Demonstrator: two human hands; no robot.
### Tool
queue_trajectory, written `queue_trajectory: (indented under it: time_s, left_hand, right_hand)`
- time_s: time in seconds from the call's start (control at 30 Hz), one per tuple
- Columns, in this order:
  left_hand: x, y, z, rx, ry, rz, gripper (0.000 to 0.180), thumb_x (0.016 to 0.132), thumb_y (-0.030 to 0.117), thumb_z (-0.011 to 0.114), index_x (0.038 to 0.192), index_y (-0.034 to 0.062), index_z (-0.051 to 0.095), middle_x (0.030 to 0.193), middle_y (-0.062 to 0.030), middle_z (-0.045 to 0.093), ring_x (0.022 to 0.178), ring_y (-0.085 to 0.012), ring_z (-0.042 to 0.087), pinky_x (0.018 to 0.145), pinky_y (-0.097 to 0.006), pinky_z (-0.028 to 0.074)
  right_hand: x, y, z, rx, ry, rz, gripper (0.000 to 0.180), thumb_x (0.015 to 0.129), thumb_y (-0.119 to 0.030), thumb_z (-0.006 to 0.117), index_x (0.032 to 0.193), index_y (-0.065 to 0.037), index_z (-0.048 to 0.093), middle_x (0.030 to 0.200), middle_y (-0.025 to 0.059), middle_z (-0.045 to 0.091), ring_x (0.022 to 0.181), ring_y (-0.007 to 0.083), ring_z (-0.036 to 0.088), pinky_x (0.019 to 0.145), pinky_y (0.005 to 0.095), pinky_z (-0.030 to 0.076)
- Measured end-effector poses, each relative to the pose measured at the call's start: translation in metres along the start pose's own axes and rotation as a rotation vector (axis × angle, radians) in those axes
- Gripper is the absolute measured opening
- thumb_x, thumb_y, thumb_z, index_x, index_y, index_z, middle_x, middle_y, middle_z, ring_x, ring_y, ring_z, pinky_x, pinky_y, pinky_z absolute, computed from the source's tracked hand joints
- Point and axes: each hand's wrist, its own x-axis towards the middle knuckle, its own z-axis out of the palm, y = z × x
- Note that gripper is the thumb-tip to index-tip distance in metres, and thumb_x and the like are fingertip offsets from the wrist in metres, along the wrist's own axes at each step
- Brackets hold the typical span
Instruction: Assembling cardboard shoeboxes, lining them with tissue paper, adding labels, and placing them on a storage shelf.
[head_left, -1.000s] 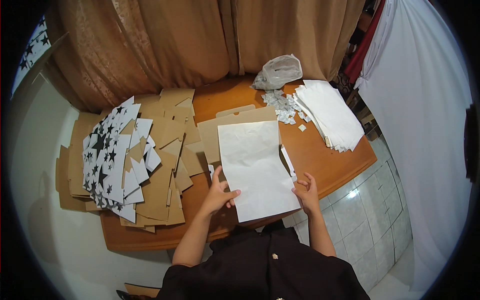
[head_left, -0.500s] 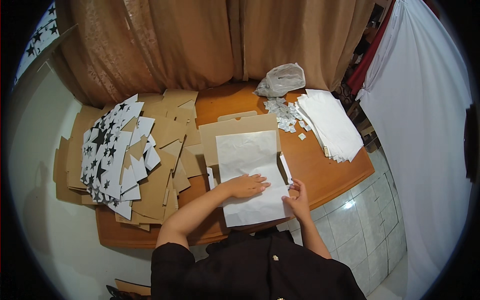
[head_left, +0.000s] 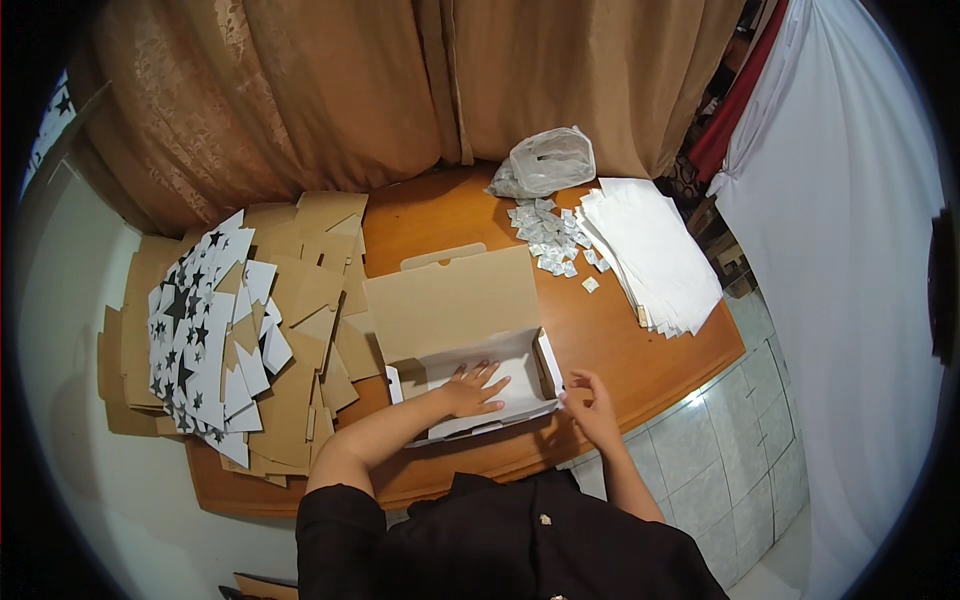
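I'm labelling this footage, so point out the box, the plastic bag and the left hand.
Box (head_left: 450, 302): head view, on its raised lid.
Plastic bag (head_left: 553, 166): head view, on its pale upper part.
Left hand (head_left: 468, 393): head view, on its back.

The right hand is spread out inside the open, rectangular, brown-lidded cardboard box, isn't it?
Not quite. The head view shows the left hand spread out inside the open, rectangular, brown-lidded cardboard box; the right hand is outside, by its right end.
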Motion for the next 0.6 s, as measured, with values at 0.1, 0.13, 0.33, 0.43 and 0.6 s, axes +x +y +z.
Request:
queue_trajectory:
  time_s: [0.1, 0.13, 0.33, 0.43, 0.6]
  left_hand:
    - [-0.003, 0.003, -0.015, -0.214, -0.062, -0.026, 0.067, 0.091, 0.059, 0.017, 0.144, 0.0177, 0.019, 0.149, -0.0180, 0.007, 0.138, -0.0360, 0.005, 0.108, -0.055, 0.009]
    - [-0.006, 0.003, -0.021, -0.312, -0.033, -0.030, 0.067, 0.091, 0.059, 0.025, 0.139, 0.0129, 0.033, 0.146, -0.0189, 0.021, 0.135, -0.0347, 0.019, 0.108, -0.048, 0.017]
    - [-0.081, 0.023, -0.079, -0.692, -0.032, 0.124, 0.056, 0.084, 0.046, 0.056, 0.123, 0.0063, 0.054, 0.126, -0.0154, 0.051, 0.118, -0.0273, 0.047, 0.101, -0.031, 0.035]
    - [-0.107, 0.031, -0.080, -0.607, 0.060, 0.070, 0.051, 0.079, 0.039, 0.065, 0.117, 0.0064, 0.058, 0.123, -0.0137, 0.054, 0.115, -0.0273, 0.049, 0.098, -0.033, 0.037]
    - [-0.117, 0.039, -0.056, -0.634, 0.201, -0.094, 0.037, 0.078, 0.032, 0.066, 0.102, 0.0045, 0.065, 0.110, -0.0129, 0.060, 0.103, -0.0286, 0.056, 0.090, -0.035, 0.043]
  right_hand:
    - [0.041, 0.023, -0.021, 0.121, 0.064, 0.023, 0.035, 0.079, -0.013, 0.061, 0.112, -0.005, 0.054, 0.094, 0.0066, 0.055, 0.079, 0.0111, 0.052, 0.066, 0.0242, 0.042]
    - [0.058, 0.032, -0.028, 0.092, 0.086, -0.027, 0.031, 0.080, -0.012, 0.061, 0.109, -0.005, 0.055, 0.090, 0.0052, 0.056, 0.069, 0.0090, 0.051, 0.058, 0.0223, 0.042]
    - [0.157, 0.053, -0.047, -0.235, 0.155, -0.131, 0.025, 0.079, -0.010, 0.062, 0.103, -0.002, 0.059, 0.083, 0.0072, 0.060, 0.064, 0.0135, 0.056, 0.056, 0.0259, 0.045]
    - [0.201, 0.058, -0.044, -0.516, 0.124, -0.120, 0.031, 0.077, -0.012, 0.063, 0.106, -0.001, 0.058, 0.090, 0.0127, 0.063, 0.077, 0.0203, 0.062, 0.065, 0.0314, 0.049]
    - [0.263, 0.054, -0.029, -0.820, 0.241, -0.303, 0.035, 0.079, -0.016, 0.062, 0.111, -0.007, 0.056, 0.103, 0.0140, 0.060, 0.091, 0.0314, 0.060, 0.076, 0.0433, 0.047]
